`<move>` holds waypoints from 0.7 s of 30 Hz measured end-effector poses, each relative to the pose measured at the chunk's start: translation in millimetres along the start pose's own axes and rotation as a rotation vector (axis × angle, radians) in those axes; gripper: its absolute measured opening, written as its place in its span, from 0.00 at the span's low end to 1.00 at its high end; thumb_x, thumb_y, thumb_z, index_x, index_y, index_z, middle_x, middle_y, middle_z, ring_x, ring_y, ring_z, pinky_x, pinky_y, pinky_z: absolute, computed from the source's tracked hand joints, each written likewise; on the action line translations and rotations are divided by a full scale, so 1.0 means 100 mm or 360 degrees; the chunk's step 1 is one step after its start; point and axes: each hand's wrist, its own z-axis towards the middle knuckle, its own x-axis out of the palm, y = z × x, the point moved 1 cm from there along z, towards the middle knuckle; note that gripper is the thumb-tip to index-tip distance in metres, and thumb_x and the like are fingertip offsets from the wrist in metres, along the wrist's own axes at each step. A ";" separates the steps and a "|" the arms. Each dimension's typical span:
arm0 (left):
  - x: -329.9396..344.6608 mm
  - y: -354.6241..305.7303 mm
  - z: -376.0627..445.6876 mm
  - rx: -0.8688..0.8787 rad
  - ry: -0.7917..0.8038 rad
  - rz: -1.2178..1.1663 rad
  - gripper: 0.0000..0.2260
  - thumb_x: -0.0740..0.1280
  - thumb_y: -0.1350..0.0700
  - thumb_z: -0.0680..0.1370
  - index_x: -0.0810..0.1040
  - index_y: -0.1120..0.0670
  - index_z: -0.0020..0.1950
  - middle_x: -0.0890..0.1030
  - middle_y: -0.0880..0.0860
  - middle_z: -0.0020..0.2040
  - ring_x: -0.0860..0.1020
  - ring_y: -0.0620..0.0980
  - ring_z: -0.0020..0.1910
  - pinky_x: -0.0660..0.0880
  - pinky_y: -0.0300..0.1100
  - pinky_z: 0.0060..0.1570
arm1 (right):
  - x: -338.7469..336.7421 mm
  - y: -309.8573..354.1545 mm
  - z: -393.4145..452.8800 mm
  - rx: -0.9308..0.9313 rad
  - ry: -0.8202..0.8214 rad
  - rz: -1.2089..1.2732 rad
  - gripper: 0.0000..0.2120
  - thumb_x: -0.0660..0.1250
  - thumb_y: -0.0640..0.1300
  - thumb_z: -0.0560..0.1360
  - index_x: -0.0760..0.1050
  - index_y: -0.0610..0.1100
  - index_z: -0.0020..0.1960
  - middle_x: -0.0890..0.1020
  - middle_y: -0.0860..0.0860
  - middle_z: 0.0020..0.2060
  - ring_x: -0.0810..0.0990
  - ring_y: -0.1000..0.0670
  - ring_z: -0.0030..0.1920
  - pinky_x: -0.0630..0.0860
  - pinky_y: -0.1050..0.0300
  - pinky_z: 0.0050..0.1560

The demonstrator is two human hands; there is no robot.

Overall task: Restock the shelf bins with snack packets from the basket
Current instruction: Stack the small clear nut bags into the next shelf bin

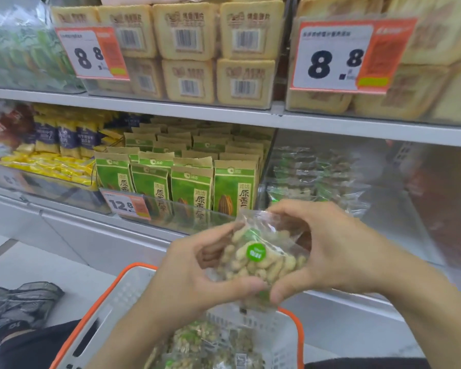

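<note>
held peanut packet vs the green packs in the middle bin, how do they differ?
The peanut packet is clear plastic, with the shelled peanuts visible and a round green sticker; the green packs are opaque, green-printed with tan paper tops. The peanut packet is held above the basket, gripped by the left hand and right hand; the green packs stand upright in rows in their bin. Shared: both are snack packets with green branding.

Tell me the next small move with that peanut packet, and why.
Probably lift the peanut packet up and to the right into the clear bin of similar packets. Both hands, left and right, already hold it above the basket, and that bin sits just beyond it.
</note>
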 end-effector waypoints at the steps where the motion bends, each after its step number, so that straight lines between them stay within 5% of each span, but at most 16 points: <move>1: 0.04 -0.02 0.04 0.0071 -0.0105 0.0017 0.30 0.82 0.49 0.62 0.80 0.44 0.62 0.85 0.43 0.55 0.83 0.44 0.55 0.78 0.37 0.53 | -0.05 -0.02 -0.04 -0.0016 -0.0138 -0.0020 0.39 0.83 0.66 0.49 0.74 0.59 0.56 0.81 0.65 0.46 0.80 0.63 0.47 0.77 0.62 0.47; 5: 0.25 -0.18 0.22 0.0337 -0.0418 0.0284 0.30 0.76 0.39 0.65 0.77 0.42 0.66 0.80 0.38 0.61 0.77 0.40 0.62 0.73 0.34 0.59 | -0.28 -0.14 -0.25 -0.0103 -0.0681 -0.0025 0.30 0.83 0.61 0.53 0.76 0.55 0.50 0.82 0.62 0.43 0.82 0.62 0.45 0.76 0.65 0.45; 10: 0.50 0.05 0.50 0.0278 -0.0353 0.0701 0.41 0.69 0.31 0.70 0.58 0.43 0.78 0.63 0.39 0.72 0.61 0.36 0.72 0.57 0.24 0.67 | -0.58 -0.41 -0.55 0.0074 -0.1148 -0.0131 0.31 0.83 0.56 0.54 0.75 0.58 0.54 0.81 0.65 0.46 0.80 0.66 0.49 0.72 0.75 0.52; 14: 0.71 0.32 0.58 0.0165 -0.0363 0.0916 0.45 0.67 0.32 0.69 0.52 0.45 0.80 0.59 0.45 0.77 0.57 0.43 0.76 0.59 0.42 0.74 | -0.66 -0.64 -0.64 0.0321 -0.1073 -0.0275 0.33 0.85 0.48 0.54 0.75 0.60 0.54 0.78 0.69 0.45 0.77 0.72 0.47 0.67 0.81 0.48; 21: 0.76 0.42 0.60 0.0253 -0.0532 0.1004 0.41 0.65 0.35 0.73 0.53 0.50 0.80 0.64 0.48 0.73 0.64 0.48 0.72 0.68 0.49 0.68 | -0.52 -0.85 -0.46 0.0657 -0.0529 -0.0448 0.34 0.85 0.47 0.57 0.78 0.55 0.61 0.81 0.61 0.49 0.80 0.54 0.55 0.72 0.61 0.52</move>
